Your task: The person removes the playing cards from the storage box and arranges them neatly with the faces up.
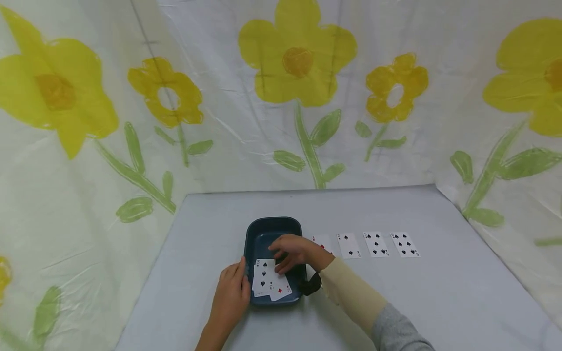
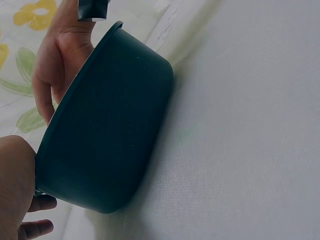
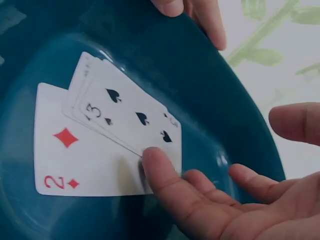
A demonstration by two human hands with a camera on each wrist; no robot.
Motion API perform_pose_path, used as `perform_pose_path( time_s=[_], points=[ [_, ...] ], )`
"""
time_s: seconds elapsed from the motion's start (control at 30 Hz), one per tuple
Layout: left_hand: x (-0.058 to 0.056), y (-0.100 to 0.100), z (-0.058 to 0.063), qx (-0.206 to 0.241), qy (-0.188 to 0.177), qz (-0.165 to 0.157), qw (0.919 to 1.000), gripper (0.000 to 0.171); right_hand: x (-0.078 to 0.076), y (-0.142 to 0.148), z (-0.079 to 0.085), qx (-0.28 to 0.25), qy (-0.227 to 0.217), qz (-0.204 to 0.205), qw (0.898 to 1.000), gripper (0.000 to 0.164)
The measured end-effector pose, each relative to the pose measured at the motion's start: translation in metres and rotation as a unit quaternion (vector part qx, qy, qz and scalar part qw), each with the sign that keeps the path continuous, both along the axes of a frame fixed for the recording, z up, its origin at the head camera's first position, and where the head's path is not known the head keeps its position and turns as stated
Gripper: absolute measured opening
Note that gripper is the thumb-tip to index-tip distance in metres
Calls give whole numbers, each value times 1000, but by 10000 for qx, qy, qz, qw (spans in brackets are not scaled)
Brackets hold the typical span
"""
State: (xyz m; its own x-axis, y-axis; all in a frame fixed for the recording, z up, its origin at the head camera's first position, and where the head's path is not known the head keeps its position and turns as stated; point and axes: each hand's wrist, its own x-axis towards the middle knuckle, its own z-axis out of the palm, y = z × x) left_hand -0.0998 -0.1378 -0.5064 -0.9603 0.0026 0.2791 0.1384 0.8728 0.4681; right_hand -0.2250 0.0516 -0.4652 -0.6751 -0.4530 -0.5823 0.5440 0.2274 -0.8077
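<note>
A dark teal plastic tub (image 1: pixel 274 224) stands on the table with several playing cards in it. My left hand (image 1: pixel 230 290) grips its left rim, a fingertip inside and other fingers outside. Over the tub reaches my right hand (image 1: pixel 291 251), fingers extended and apart. In the right wrist view, one right fingertip (image 3: pixel 157 162) is at the lower edge of the three of spades (image 3: pixel 135 112), which tops a small stack. Partly beneath that stack lies the two of diamonds (image 3: pixel 65 165). The left wrist view shows the tub's outer wall (image 2: pixel 110 125), not the cards.
Right of the tub, cards lie face up in a row: a red diamond card (image 1: pixel 322 241) partly hidden by my right wrist, then three spade cards, the last a six of spades (image 1: pixel 405 244). A flower-painted sheet (image 1: pixel 219 161) hangs behind the table (image 1: pixel 439 302).
</note>
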Motion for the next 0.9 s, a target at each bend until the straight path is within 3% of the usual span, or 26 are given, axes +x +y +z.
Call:
perform_pose_path(
  time_s=[0.17,0.63,0.9],
  points=[
    [0,-1,1,-13,40,-31,10000,50,2,-3,-4,-272,-272,-215,9990,56],
    [-1,-2,0,-1,42,-46,10000,51,2,-6,-8,-401,-365,-412,9977,57],
    [-2,-3,-2,133,198,-92,9997,50,4,-6,-3,128,228,-369,9990,55]
  ],
)
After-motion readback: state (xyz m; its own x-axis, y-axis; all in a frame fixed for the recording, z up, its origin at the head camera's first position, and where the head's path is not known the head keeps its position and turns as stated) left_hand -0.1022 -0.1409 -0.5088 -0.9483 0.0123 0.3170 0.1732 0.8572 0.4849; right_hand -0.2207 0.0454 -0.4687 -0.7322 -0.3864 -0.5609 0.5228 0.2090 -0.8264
